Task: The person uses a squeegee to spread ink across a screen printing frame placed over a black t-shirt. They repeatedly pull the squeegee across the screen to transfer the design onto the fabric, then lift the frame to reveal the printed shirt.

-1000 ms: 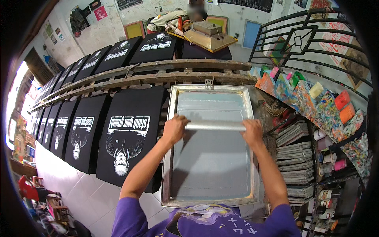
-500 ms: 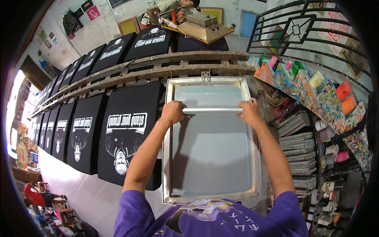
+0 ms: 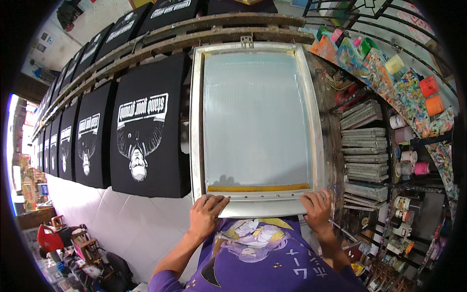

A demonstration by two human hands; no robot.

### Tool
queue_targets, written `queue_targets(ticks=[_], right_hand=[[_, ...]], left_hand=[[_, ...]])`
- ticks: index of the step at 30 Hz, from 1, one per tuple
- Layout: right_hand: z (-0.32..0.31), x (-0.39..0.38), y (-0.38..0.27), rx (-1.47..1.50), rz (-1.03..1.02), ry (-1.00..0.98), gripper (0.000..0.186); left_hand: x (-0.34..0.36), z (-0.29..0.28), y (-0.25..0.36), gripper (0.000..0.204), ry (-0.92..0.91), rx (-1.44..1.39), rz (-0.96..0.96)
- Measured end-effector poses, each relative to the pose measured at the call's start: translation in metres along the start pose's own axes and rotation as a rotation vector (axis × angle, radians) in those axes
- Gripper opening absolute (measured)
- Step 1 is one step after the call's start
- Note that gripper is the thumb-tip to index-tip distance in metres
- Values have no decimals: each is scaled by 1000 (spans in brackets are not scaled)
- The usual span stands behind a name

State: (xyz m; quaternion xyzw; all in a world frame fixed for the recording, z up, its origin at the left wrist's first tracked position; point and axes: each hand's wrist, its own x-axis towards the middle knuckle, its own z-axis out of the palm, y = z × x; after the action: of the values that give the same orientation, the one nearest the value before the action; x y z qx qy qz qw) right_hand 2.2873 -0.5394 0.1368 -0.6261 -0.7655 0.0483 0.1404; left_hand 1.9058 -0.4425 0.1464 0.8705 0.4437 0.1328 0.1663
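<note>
A wide squeegee (image 3: 262, 208) with a silvery metal handle and a yellow-orange blade edge lies tilted across the near end of a screen-printing frame (image 3: 197, 117). My left hand (image 3: 206, 214) closes over the squeegee's left end, fingers on top. At its right end, my right hand (image 3: 317, 209) grips with curled fingers; the thumbs are mostly hidden. Pale grey-blue mesh (image 3: 258, 117) fills the frame, and a small hand shadow falls on it just beyond the blade. Whatever lies under the screen is hidden.
To the left stand black printed shirts on boards (image 3: 153, 126) in a row, with another row behind wooden rails (image 3: 214, 36). On the right are stacked grey slabs (image 3: 365, 146), ink jars (image 3: 404, 202) and a paint-splashed shelf (image 3: 382, 97). A metal hinge bracket (image 3: 246, 41) sits beyond the frame.
Both hands have drawn the squeegee from the far part of the screen to its near end, and its blade now shows. The view has tilted down; the person at the back is out of sight.
</note>
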Motion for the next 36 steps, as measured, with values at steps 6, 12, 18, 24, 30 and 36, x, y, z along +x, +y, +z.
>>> queue_targets(ticks=[6, 12, 18, 24, 30, 36], right_hand=[[19, 2, 5, 64, 69, 111, 35], [-10, 7, 0, 78, 52, 15, 32], [16, 10, 9, 77, 58, 126, 26], [-15, 4, 3, 62, 17, -21, 28], [11, 18, 7, 74, 55, 133, 28], [-13, 6, 4, 78, 3, 11, 28]], left_hand=[[-7, 21, 0, 57, 114, 66, -18], [-2, -10, 15, 51, 17, -47, -62], [5, 11, 7, 53, 115, -8, -52], [-10, -5, 15, 54, -14, -67, -62], [8, 11, 6, 51, 121, -2, -45], [-12, -5, 14, 58, 32, -55, -35]])
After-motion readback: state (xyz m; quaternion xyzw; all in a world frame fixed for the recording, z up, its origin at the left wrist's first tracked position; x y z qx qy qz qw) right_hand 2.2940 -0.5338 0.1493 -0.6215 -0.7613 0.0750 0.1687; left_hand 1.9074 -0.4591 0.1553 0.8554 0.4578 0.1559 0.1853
